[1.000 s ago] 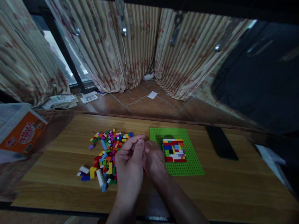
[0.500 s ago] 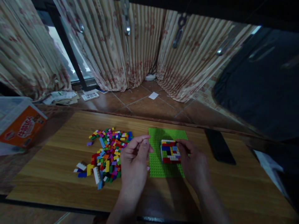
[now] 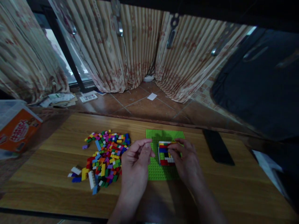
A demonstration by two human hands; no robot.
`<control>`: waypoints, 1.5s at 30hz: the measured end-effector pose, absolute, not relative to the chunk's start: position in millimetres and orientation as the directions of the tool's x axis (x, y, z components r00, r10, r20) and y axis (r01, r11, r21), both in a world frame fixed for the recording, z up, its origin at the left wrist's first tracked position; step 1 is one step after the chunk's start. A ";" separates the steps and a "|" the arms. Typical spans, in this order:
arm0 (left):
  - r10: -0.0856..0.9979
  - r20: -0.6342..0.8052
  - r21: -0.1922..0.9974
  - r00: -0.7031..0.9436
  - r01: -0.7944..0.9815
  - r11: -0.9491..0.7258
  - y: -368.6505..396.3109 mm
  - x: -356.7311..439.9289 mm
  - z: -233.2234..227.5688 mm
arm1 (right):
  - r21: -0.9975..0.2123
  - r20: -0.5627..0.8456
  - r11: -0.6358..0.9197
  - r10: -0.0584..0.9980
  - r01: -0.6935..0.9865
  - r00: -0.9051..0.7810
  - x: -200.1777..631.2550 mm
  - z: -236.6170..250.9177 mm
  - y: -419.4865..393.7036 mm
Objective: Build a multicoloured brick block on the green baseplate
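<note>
A small hollow block build (image 3: 164, 162) of stacked toy bricks in white, red, blue, green and yellow sits on a green studded baseplate (image 3: 154, 174). My right hand (image 3: 187, 157) reaches over the build's right side, fingers bent and fingertips at its top. Whether a small brick is between them is hidden. To the left of the build, my left hand (image 3: 136, 163) hovers by the baseplate's left edge, thumb and fingers pinched together. What it holds, if anything, cannot be made out. A pile of loose toy bricks (image 3: 108, 157) in many colours lies left of that hand.
A black phone-like slab (image 3: 218, 146) lies on the wooden table (image 3: 58, 149), right of the baseplate. Beyond the table's left end stands a clear plastic box (image 3: 10, 109) with an orange label. Striped curtains (image 3: 135, 46) hang behind, above a tiled floor with papers.
My right hand has shifted left, its fingers now over the top of the build instead of at its right edge. My left hand stays pinched in nearly the same place. The view has shifted slightly.
</note>
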State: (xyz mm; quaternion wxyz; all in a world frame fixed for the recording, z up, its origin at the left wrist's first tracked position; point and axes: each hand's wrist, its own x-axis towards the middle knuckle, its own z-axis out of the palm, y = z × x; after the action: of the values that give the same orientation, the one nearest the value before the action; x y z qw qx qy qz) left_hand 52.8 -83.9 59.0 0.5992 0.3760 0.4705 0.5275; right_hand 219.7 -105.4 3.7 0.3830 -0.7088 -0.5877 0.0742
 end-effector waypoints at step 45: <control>0.835 -0.042 0.833 -0.548 -0.481 -0.274 -56.0 -40.3 64.3 | -0.628 0.451 0.369 0.890 0.685 -0.065 119.9 -3.5 -126.5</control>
State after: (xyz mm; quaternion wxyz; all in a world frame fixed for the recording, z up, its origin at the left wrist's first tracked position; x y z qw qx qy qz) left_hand -40.3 -56.0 64.3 0.4271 0.2086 0.4250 0.7704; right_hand 119.9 -126.5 -3.5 0.4091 -0.5477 -0.7190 0.1252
